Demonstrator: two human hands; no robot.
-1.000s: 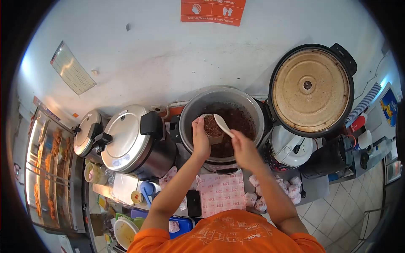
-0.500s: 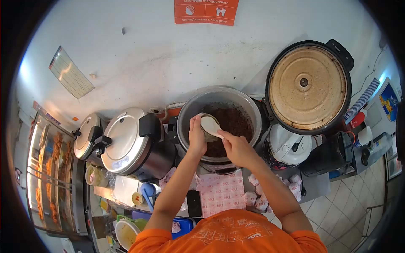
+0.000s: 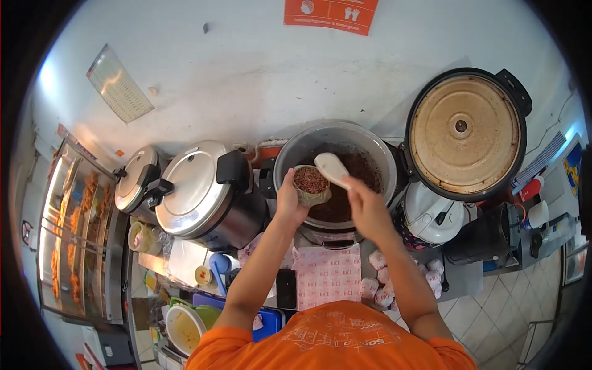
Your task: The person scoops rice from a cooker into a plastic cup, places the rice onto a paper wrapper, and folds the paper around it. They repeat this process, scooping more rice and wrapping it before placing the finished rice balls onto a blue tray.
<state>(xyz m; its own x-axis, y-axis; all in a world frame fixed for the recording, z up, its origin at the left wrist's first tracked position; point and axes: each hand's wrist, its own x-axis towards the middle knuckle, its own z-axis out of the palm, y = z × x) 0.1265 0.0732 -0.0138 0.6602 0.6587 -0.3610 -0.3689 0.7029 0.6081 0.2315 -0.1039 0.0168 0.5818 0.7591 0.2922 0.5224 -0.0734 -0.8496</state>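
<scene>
My left hand (image 3: 290, 201) is wrapped round a small pale greenish cup (image 3: 314, 198), tilted so its mouth faces me. Reddish-brown rice (image 3: 310, 179) fills it to the rim. In my right hand (image 3: 370, 211), slightly blurred, is a white rice paddle (image 3: 332, 168), gripped by the handle. Its blade is just right of the cup, apart from it. Both hands are over the open rice cooker (image 3: 291, 154), where dark reddish-brown rice (image 3: 359, 169) lies at the bottom. The cooker's lid (image 3: 464, 139) stands raised to the right.
Two closed cookers (image 3: 191, 185) stand left, beside a glass case (image 3: 83, 228) of fried food. Printed wrapping paper (image 3: 327, 277) and a black phone (image 3: 286, 288) lie before me. Several wrapped bundles (image 3: 383, 296) are right of the paper. A white-lidded pot (image 3: 433, 213) stands under the raised lid.
The paddle has moved off the cup's mouth to the right, exposing the rice in it. My right hand has shifted right and turned. The view has shifted a little.
</scene>
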